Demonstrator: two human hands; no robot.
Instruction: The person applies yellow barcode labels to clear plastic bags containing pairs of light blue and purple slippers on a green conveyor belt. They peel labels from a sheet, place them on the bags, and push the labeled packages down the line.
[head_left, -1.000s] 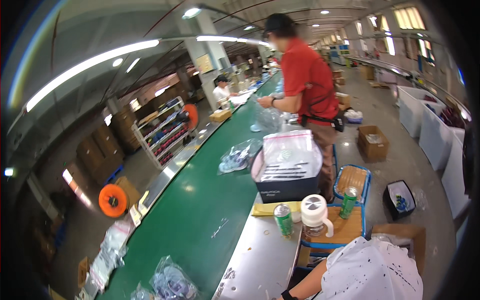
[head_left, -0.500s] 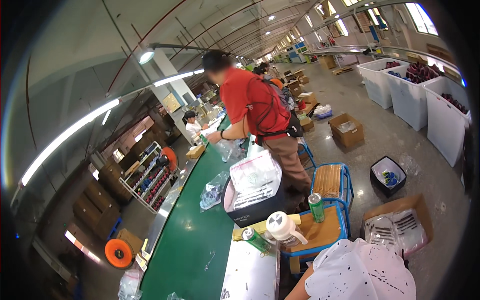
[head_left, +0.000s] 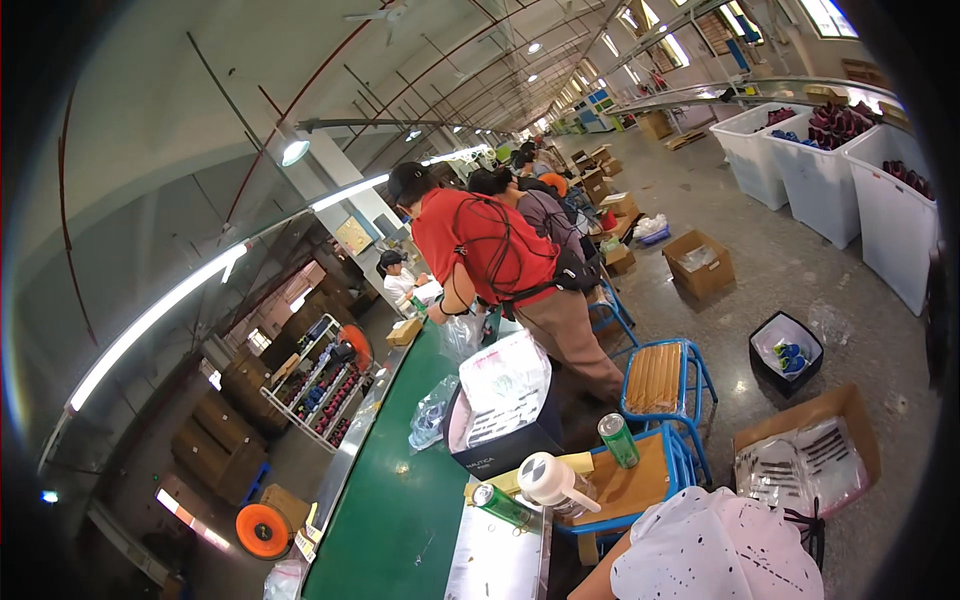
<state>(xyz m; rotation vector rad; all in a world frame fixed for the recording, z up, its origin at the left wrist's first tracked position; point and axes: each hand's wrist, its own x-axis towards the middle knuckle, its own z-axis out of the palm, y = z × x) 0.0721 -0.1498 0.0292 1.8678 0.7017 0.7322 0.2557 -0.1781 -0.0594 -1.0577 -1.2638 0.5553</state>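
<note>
Neither of my hands is in the picture. Low on the right, white cloth with black specks (head_left: pixel 715 550) shows, and a strip of bare skin (head_left: pixel 602 575) beside it runs off the lower edge. Closest to that skin is a white-lidded bottle (head_left: pixel 548 480) with a handle, next to a green can (head_left: pixel 502 505) on the white tabletop. A second green can (head_left: pixel 617 440) stands on a blue-framed stool (head_left: pixel 625 483). Behind the bottle, a dark box (head_left: pixel 520 440) holds flat clear plastic bags (head_left: pixel 505 385).
A green belt table (head_left: pixel 385 530) stretches away on the left, with a clear bag (head_left: pixel 432 412) on it. A person in red (head_left: pixel 490 250) bends over it. Rightward are another stool (head_left: pixel 655 380), a carton of bags (head_left: pixel 860 430), a dark box (head_left: pixel 757 365) and white bins (head_left: pixel 890 230).
The view has shifted slightly. The person in red has bent lower over the table, and another person behind them now shows more. My hands stay out of sight.
</note>
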